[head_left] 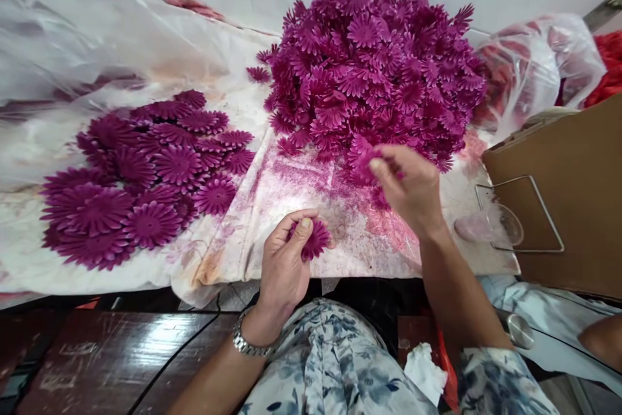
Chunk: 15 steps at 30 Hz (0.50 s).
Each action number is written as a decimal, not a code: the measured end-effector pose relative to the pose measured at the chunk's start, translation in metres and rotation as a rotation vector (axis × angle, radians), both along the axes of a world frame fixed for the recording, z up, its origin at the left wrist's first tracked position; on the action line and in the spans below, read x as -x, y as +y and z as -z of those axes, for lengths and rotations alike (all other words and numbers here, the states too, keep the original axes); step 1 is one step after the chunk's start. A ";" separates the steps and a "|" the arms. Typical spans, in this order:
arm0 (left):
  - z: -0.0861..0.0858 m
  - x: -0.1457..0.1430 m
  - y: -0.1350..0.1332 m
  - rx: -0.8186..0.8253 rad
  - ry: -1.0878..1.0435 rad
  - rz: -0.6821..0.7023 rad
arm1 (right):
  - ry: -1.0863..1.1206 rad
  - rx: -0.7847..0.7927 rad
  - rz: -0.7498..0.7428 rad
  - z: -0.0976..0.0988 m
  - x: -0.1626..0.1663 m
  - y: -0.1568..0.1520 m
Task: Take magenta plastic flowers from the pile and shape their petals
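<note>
**Both hands closed on purple flowers**

The left hand (286, 263) is curled almost shut near the front edge of the stained cloth (362, 256), its thumb laid over a flower (317, 239) and the fingers bent behind it. Petals fan out past the thumb toward the right; a metal watch (247, 345) circles that wrist.

The right hand (409, 188) reaches to the near edge of the big heap (379, 72), thumb and forefinger drawn together in a pinch. Between their tips is the edge of a second flower (362, 161) — blurred, so whether it touches the heap cannot be told. The other fingers are folded toward the palm.

Left of the heap, well apart from both hands, lies a pile (155, 169) of wider flowers, flat and overlapping. A clear cup (506, 224) lies by the box (587, 175) — to the right of the right forearm.
</note>
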<state>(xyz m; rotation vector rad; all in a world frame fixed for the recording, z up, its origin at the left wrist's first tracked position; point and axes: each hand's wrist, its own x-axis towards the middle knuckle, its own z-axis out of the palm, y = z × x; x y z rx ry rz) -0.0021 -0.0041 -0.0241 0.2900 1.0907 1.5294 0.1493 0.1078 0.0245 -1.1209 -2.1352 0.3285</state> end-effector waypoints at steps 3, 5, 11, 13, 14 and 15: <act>-0.004 0.002 0.000 0.019 -0.140 0.034 | -0.131 -0.266 0.260 -0.011 -0.015 0.029; -0.003 0.003 0.000 0.030 -0.200 0.037 | -0.160 -0.352 0.300 -0.008 -0.018 0.026; 0.002 -0.002 0.004 -0.016 -0.162 0.032 | -0.045 -0.047 -0.099 0.023 -0.003 -0.046; 0.003 -0.005 0.005 -0.035 -0.139 0.046 | 0.023 0.056 -0.167 0.031 0.003 -0.062; 0.003 -0.007 0.005 -0.041 -0.127 0.046 | 0.057 0.079 -0.159 0.035 0.005 -0.067; 0.003 -0.008 0.004 -0.043 -0.114 0.042 | 0.087 0.098 -0.137 0.037 0.007 -0.070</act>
